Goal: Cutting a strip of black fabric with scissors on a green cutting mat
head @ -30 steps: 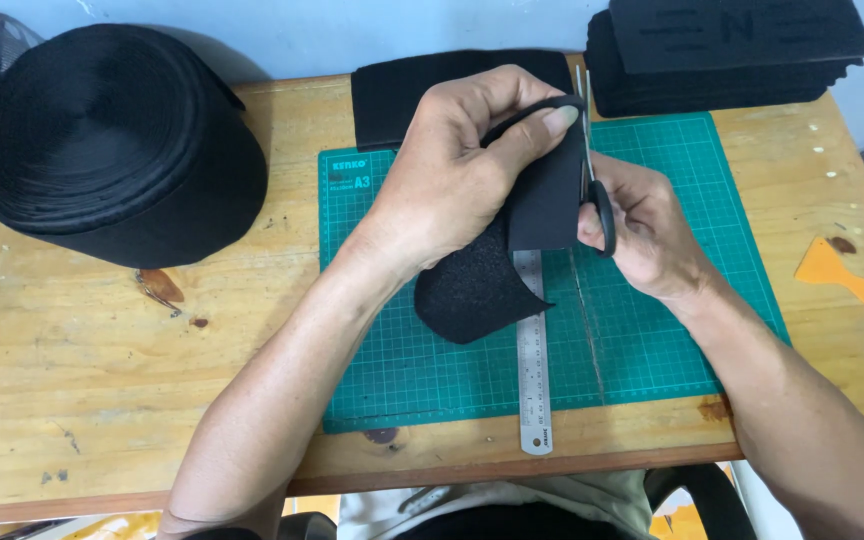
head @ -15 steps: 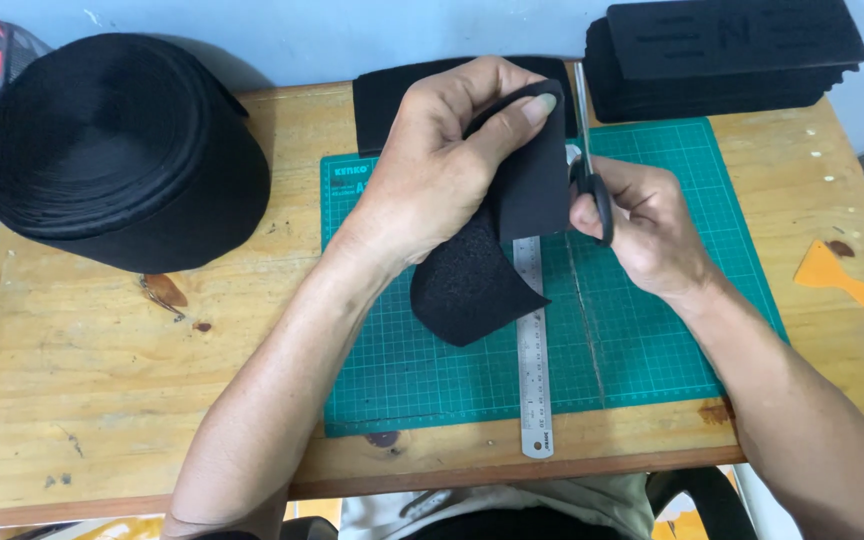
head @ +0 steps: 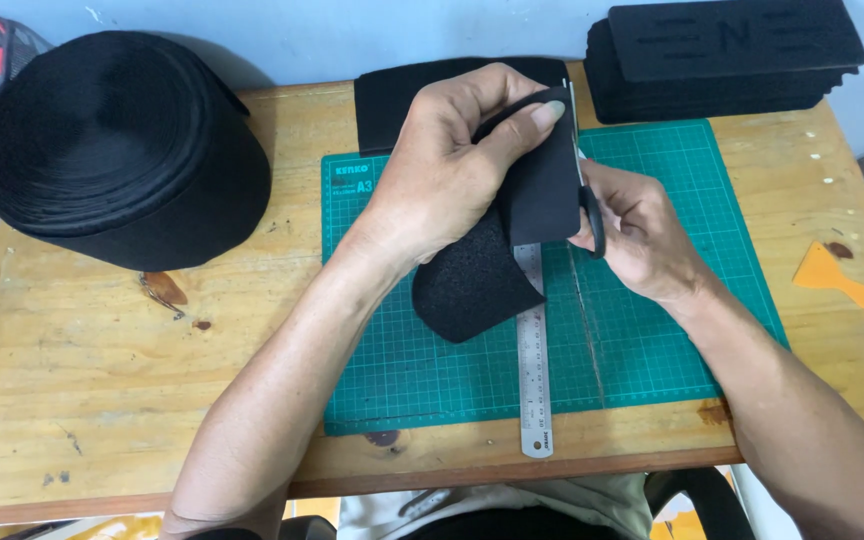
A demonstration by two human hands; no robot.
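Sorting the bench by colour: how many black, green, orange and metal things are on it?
Black: 5 (roll, stack, sheet, held strip, scissors)
Green: 1 (mat)
Orange: 1 (scraper)
Metal: 1 (ruler)
Total: 8

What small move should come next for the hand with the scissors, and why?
Probably close the scissors a little further along the edge of the black foam strip. The left hand pinches the strip folded upright above the green cutting mat, the right hand has the scissors at its right edge, and the strip hangs uncut below.
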